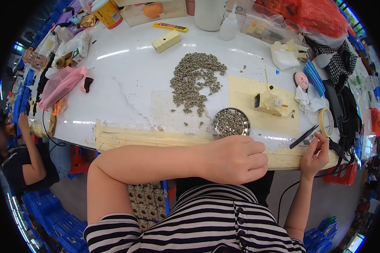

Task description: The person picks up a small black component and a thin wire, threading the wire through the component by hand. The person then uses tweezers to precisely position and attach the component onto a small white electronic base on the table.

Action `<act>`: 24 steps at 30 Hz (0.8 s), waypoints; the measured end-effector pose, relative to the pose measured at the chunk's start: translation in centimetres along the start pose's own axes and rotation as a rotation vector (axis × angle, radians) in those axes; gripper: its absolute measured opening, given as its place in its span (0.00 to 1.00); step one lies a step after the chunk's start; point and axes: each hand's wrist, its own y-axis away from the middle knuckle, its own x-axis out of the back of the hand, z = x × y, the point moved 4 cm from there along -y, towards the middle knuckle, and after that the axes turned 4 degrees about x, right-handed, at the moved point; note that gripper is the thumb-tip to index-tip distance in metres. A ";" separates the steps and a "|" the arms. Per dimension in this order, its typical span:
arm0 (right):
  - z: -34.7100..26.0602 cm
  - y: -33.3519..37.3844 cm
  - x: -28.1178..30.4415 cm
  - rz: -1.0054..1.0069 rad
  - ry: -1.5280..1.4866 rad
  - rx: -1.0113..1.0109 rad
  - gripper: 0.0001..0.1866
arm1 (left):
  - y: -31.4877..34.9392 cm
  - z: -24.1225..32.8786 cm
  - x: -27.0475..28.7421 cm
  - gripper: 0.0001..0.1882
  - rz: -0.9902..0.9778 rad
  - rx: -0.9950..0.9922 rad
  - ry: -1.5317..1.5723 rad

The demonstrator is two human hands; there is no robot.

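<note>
My left hand [237, 160] is closed in a fist, its forearm lying across the table's near edge. Whatever its curled fingers hold is hidden. Just beyond it stands a round metal dish [213, 125] filled with small metal parts. A large heap of similar small metal parts [190, 78] spreads over the table behind the dish. At the near right edge, my right hand [315, 158] has its fingers bent and drawn together; anything between them is too small to make out. Dark tweezers [303, 137] lie beside its fingertips. A tape-wrapped block [269, 104] rests on a taped yellowish sheet [240, 90].
A tape roll [326, 122] and black straps [346, 109] crowd the right side. Along the back are a yellow tub [107, 13], a pale block [166, 41], a cutter knife [170, 27] and a squeeze bottle [228, 27]. A pink mesh bag [63, 86] lies left, near another person's arm [33, 145].
</note>
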 end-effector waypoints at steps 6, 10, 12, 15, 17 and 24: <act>0.0 0.3 0.2 0.158 0.036 -0.080 0.05 | 0.0 0.7 -0.1 0.11 -0.038 -0.046 0.014; -0.1 0.2 0.3 0.249 0.057 -0.087 0.05 | 0.0 1.5 -0.1 0.13 -0.051 -0.094 0.001; 0.0 0.2 0.4 0.251 0.064 -0.092 0.05 | -0.1 2.0 -0.2 0.14 -0.071 -0.127 -0.035; 0.3 0.2 0.3 0.229 0.028 -0.104 0.05 | -0.1 3.1 -1.1 0.14 -0.218 -0.097 -0.059; 0.2 0.1 0.2 0.225 0.023 -0.098 0.05 | 1.5 4.5 -3.2 0.13 -0.344 -0.022 0.034; 0.2 0.2 0.4 0.226 0.036 -0.098 0.06 | 10.4 3.4 -13.9 0.11 -0.716 0.619 0.573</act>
